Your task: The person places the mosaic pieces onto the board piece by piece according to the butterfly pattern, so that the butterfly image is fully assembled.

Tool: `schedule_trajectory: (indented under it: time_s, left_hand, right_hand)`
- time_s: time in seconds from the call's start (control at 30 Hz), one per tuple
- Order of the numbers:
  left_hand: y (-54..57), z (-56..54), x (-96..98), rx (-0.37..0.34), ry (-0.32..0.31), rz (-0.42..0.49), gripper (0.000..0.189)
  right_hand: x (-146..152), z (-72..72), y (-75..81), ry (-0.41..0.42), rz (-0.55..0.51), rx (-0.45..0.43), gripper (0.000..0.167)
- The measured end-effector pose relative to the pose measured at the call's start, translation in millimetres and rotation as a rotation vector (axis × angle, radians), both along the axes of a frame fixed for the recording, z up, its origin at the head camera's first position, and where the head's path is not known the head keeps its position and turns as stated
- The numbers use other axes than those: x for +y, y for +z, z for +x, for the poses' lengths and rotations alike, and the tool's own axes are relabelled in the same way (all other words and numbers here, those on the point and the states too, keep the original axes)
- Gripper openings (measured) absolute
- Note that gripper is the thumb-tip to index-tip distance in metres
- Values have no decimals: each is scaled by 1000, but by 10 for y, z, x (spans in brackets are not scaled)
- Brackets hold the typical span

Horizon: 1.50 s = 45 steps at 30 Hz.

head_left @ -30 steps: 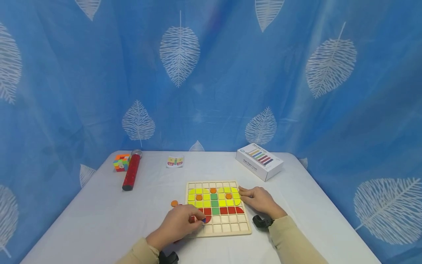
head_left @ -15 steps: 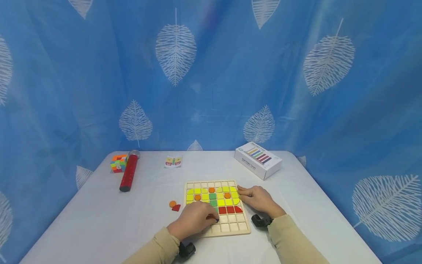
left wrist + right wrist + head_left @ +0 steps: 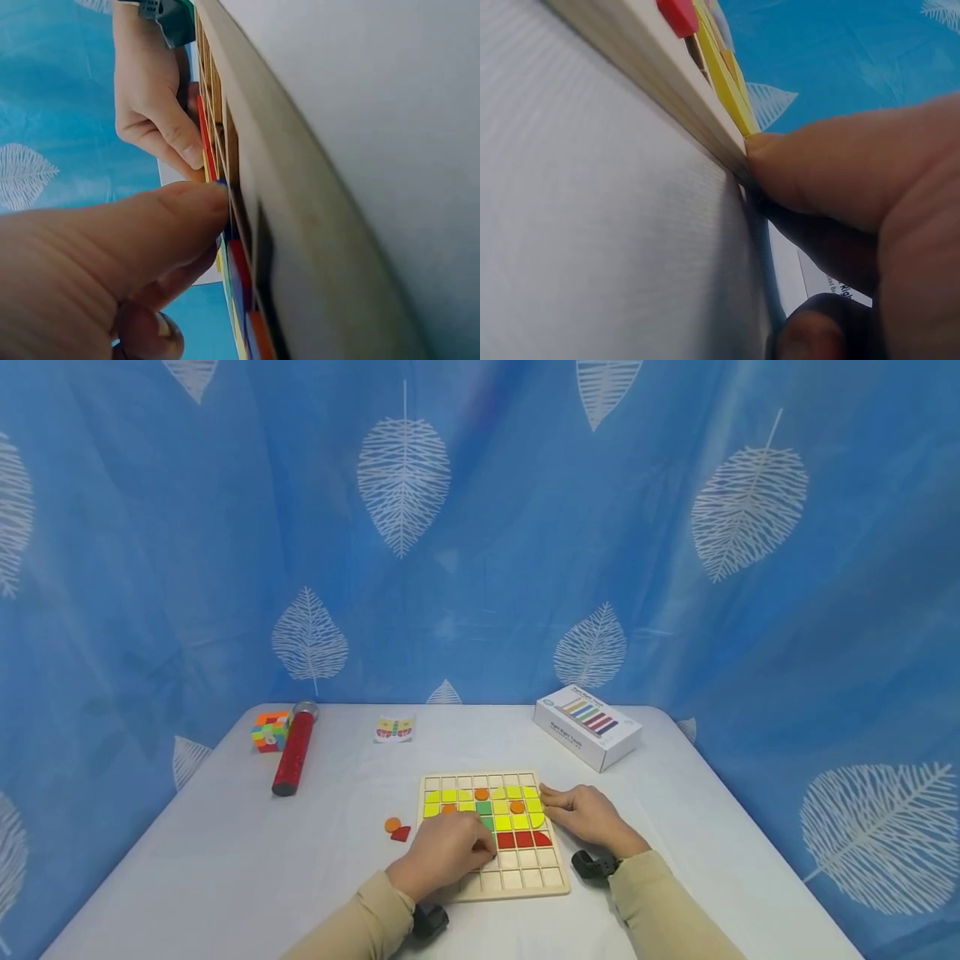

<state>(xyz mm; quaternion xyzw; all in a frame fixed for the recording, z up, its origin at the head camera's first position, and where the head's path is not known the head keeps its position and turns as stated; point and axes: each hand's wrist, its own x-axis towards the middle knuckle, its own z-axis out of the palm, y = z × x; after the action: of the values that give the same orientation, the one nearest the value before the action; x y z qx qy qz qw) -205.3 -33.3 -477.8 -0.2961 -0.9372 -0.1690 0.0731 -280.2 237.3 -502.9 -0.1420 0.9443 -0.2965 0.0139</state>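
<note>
A square wooden grid board (image 3: 512, 880) lies on the table, with yellow, green, red and orange flat tiles in its cells. My left hand (image 3: 444, 852) is over its lower left part and hides the tiles there. In the left wrist view, the left thumb and a finger pinch a small blue tile (image 3: 230, 217) down at the grid. My right hand (image 3: 588, 812) grips the board's right edge; the thumb (image 3: 780, 161) bears on the rim beside a yellow tile (image 3: 724, 86). Left of the board lie an orange disc (image 3: 392, 824) and a red quarter-round tile (image 3: 401, 834).
A small pattern card (image 3: 394, 729) lies behind the board. At the back left are a colourful puzzle cube (image 3: 271, 732) and a red tube (image 3: 296, 752) with a silver end. A white box (image 3: 588, 727) stands at the back right, before a blue leaf-print curtain (image 3: 495, 527).
The left hand has moved right across the board with the blue tile, then stayed at the middle columns. The red tile by the disc has come into full view. My right hand has kept its place.
</note>
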Motion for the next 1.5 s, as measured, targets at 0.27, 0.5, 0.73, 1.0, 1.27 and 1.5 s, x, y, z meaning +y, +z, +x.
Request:
schedule_trajectory:
  time_s: [0.27, 0.5, 0.73, 1.0, 1.27, 1.5]
  left_hand:
    - [61, -2, -132, -55, 72, 43, 4]
    - [172, -74, -881, -130, 411, 211, 12]
    - [27, -32, -1329, -240, 527, 265, 16]
    - [-141, -21, -1179, -245, 382, 154, 32]
    - [-108, 2, -1155, -272, 382, 153, 23]
    - [-98, 22, -1163, -335, 371, 186, 26]
  right_hand:
    - [-2, 18, -9, -6, -6, -7, 29]
    - [-10, 34, -31, -9, -10, -14, 30]
    - [11, 26, 17, -7, 5, 3, 31]
    - [16, 15, -3, -15, -13, -19, 31]
    - [2, 22, -1, -9, -15, -7, 32]
    - [-19, 22, 1, -19, -18, -7, 31]
